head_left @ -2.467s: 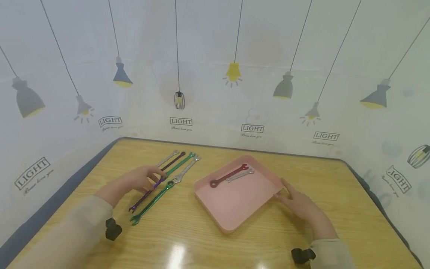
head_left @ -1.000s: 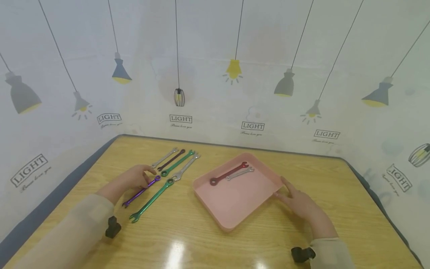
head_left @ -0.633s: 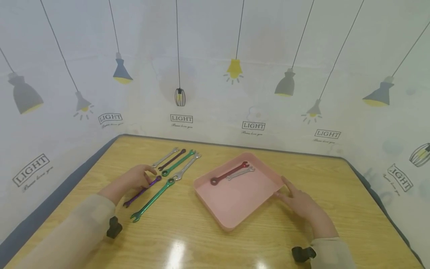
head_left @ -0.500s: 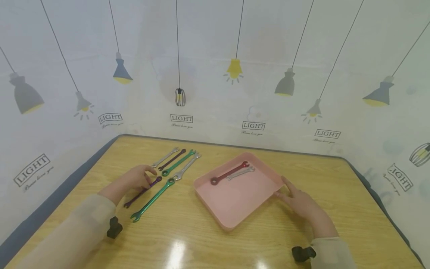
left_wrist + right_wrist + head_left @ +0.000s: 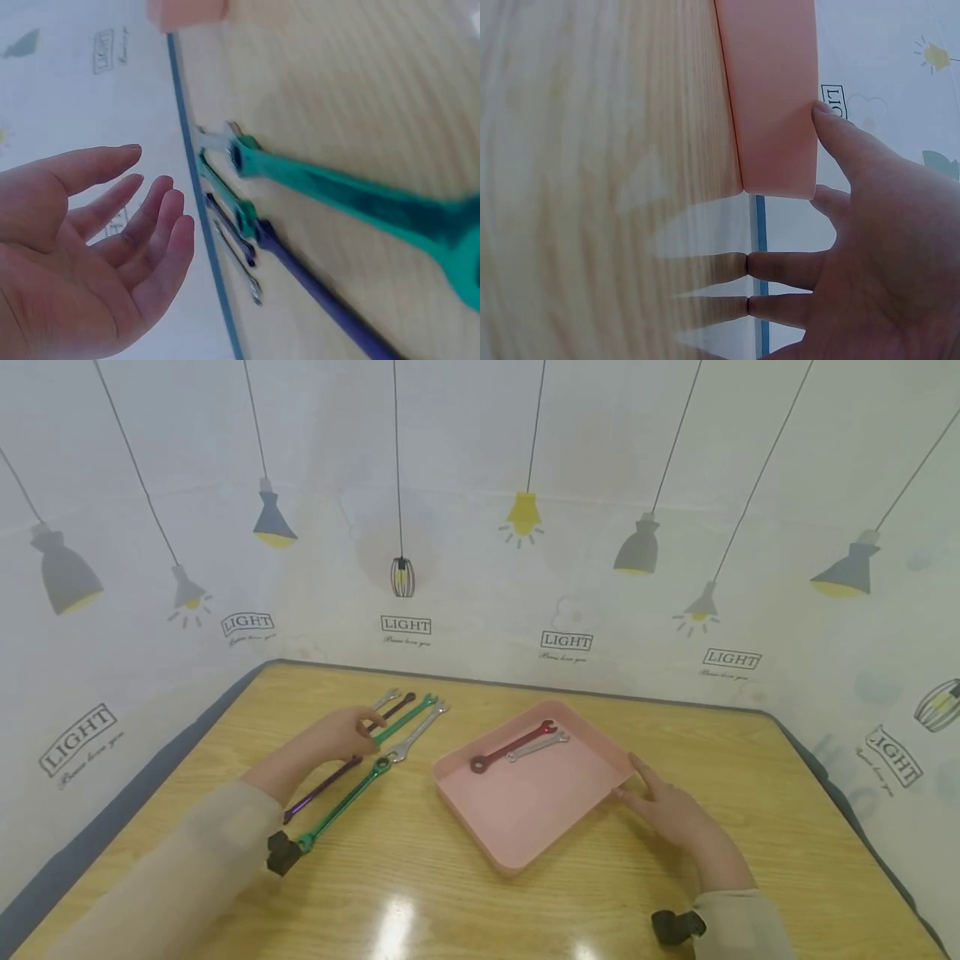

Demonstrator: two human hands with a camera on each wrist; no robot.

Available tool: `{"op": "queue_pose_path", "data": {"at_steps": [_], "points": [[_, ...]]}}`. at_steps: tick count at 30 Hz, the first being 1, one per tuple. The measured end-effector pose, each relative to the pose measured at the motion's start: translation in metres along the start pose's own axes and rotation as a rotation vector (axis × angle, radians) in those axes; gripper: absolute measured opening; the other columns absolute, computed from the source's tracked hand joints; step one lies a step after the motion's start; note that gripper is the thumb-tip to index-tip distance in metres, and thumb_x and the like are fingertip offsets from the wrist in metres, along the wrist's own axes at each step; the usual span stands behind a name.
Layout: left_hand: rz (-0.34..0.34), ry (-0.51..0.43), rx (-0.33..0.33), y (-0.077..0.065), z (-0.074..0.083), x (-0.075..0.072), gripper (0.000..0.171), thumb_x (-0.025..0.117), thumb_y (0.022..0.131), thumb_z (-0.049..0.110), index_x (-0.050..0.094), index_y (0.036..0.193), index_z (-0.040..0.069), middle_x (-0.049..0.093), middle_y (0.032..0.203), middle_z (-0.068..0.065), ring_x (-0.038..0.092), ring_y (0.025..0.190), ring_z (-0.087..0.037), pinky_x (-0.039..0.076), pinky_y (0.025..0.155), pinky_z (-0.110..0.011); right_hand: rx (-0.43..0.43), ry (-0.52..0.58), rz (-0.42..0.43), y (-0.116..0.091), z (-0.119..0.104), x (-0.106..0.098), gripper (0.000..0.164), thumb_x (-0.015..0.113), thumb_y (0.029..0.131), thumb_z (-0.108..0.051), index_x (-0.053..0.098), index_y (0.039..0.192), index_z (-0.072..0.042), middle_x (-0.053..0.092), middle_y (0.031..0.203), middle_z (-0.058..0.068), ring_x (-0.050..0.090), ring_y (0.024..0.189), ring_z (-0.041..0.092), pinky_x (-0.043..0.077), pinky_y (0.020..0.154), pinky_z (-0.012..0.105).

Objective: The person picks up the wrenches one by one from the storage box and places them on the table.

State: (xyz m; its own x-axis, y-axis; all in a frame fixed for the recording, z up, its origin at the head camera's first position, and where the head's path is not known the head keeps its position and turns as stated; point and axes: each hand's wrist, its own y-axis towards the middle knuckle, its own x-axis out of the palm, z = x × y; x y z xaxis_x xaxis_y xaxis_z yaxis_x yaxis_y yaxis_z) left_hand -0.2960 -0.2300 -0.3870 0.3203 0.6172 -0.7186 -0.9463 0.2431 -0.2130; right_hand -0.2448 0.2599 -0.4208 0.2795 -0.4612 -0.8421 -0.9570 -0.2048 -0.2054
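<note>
My left hand (image 5: 341,737) is over the far wrenches, its fingers loosely bent; in the left wrist view nothing is between them. Under and around it lie a purple wrench (image 5: 322,787), a near green wrench (image 5: 345,802), a far green wrench (image 5: 408,716), a silver wrench (image 5: 420,730), a dark red wrench (image 5: 396,710) and a small silver wrench (image 5: 387,698), partly hidden. My right hand (image 5: 675,818) touches the right corner of a pink tray (image 5: 540,814), thumb at its rim, other fingers straight. The tray holds a red wrench (image 5: 517,746) and a little silver wrench (image 5: 538,746).
The wooden table (image 5: 442,910) has a dark edge at the back and sides. Behind it hangs a white curtain (image 5: 465,460) printed with lamps and lettering. Each wrist wears a small black camera mount (image 5: 677,928).
My left hand, earlier over the purple wrench, has moved away and right to above the far green one. The purple wrench was shifted slightly left and apart from the far green one. The right hand stays.
</note>
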Motion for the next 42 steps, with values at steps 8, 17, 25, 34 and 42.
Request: {"op": "queue_pose_path", "data": {"at_steps": [8,17,25,34,42], "points": [[-0.001,-0.098,0.083,0.011,0.051,0.010,0.044,0.061,0.094,0.016,0.051,0.136,0.004,0.063,0.108,-0.016,0.063,0.090,-0.031,0.056,0.075,-0.041,-0.016,0.003,0.014,-0.001,-0.002,-0.001,0.083,0.044,0.098,-0.057,0.009,0.156,-0.009,0.046,0.131,0.041,0.055,0.107,0.052,0.037,0.093,0.068],[-0.020,-0.090,0.129,0.029,0.096,0.029,0.040,0.061,0.095,0.023,0.057,0.133,0.014,0.068,0.104,-0.007,0.064,0.089,-0.023,0.056,0.074,-0.035,-0.008,0.003,0.003,0.000,0.000,0.000,0.085,0.042,0.097,-0.060,0.008,0.157,-0.010,0.039,0.138,0.041,0.037,0.123,0.061,0.032,0.097,0.071],[-0.090,-0.158,0.133,0.042,0.121,0.044,0.043,0.060,0.096,0.023,0.054,0.137,0.012,0.066,0.110,-0.011,0.064,0.096,-0.028,0.054,0.084,-0.044,0.002,0.001,-0.011,-0.001,-0.002,0.000,0.085,0.042,0.097,-0.060,0.006,0.157,-0.011,0.035,0.141,0.040,0.033,0.125,0.062,0.031,0.097,0.072],[-0.201,-0.136,0.194,0.074,0.140,0.067,0.051,0.060,0.096,0.032,0.049,0.142,0.013,0.063,0.117,-0.009,0.061,0.107,-0.030,0.054,0.083,-0.038,0.014,-0.001,-0.005,-0.004,0.001,-0.002,0.085,0.041,0.097,-0.061,0.007,0.157,-0.011,0.033,0.142,0.040,0.032,0.126,0.062,0.030,0.097,0.072],[-0.227,-0.150,0.237,0.088,0.148,0.083,0.053,0.060,0.095,0.042,0.050,0.140,0.016,0.062,0.120,-0.010,0.060,0.107,-0.027,0.053,0.085,-0.039,0.006,0.026,0.002,-0.002,0.003,0.001,0.085,0.041,0.096,-0.062,0.007,0.157,-0.014,0.037,0.141,0.038,0.031,0.128,0.060,0.027,0.100,0.072]]}}
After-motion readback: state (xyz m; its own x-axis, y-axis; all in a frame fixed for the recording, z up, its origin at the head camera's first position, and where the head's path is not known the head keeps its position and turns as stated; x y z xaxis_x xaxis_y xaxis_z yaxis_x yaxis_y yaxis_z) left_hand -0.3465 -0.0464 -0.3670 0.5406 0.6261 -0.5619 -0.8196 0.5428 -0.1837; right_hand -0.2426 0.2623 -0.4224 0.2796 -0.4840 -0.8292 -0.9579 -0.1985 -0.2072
